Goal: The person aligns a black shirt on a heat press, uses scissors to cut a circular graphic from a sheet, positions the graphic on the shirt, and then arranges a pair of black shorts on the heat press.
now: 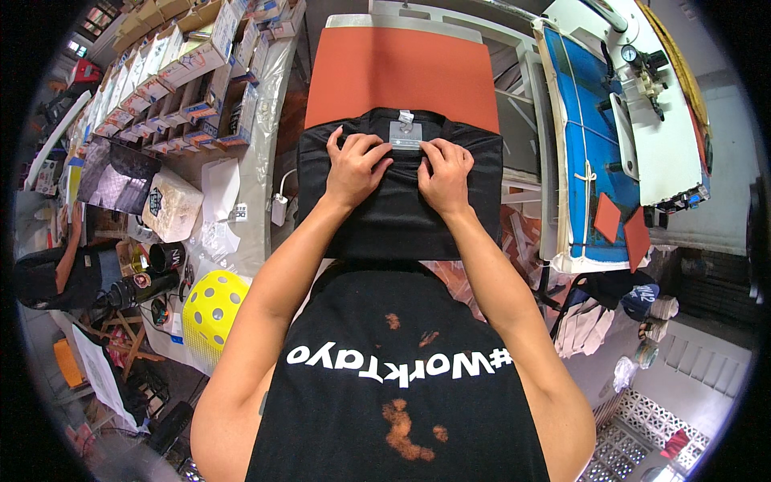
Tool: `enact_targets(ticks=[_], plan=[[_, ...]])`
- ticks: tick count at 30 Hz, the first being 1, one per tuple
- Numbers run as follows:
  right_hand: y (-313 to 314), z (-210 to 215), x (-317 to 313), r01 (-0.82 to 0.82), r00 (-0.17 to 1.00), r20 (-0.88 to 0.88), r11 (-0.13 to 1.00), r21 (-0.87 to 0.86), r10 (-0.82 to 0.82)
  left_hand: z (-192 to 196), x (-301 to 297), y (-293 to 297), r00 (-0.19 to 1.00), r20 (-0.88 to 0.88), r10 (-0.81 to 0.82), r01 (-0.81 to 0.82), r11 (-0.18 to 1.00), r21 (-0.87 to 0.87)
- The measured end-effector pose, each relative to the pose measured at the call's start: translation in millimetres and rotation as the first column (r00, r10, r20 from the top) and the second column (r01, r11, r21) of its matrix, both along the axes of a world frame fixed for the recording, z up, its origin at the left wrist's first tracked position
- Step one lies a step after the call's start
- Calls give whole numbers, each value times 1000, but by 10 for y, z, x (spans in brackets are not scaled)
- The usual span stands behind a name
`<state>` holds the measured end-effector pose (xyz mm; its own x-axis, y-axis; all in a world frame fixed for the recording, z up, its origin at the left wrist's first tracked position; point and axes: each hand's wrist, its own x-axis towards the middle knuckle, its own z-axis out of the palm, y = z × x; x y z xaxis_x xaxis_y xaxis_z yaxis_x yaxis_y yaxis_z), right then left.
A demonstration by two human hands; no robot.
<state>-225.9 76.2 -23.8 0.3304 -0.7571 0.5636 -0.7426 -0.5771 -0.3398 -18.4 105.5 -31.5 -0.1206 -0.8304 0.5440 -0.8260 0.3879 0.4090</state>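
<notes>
We press left hand (353,169), right hand (446,173) on black shirt (397,217); fingertips pinch grey label (405,135) between them, atop orange pad (401,72).

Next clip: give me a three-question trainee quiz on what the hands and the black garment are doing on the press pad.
1. True or false: the black garment lies on an orange-red pad.
2. What small thing sits between the left hand and the right hand?
A. a grey rectangular label at the collar
B. a pair of scissors
C. a roll of tape
3. Fill in: the yellow ball with holes lies to the person's ____ side.

Key
1. True.
2. A: the grey label lies at the collar, both hands' fingertips at its edges.
3. Left.
</notes>
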Motion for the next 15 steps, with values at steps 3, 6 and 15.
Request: enact_targets(ticks=[3,6,15], plan=[[2,-4,-19,-8,999,-31,1000,8,8,-4,-3,2,1000,16,-2,2,1000,5],[8,-8,-10,8,999,-46,1000,23,-7,-12,2,3,999,38,0,0,1000,17],[2,-7,-4,12,999,-34,1000,15,-12,2,4,7,999,38,-7,6,999,31]])
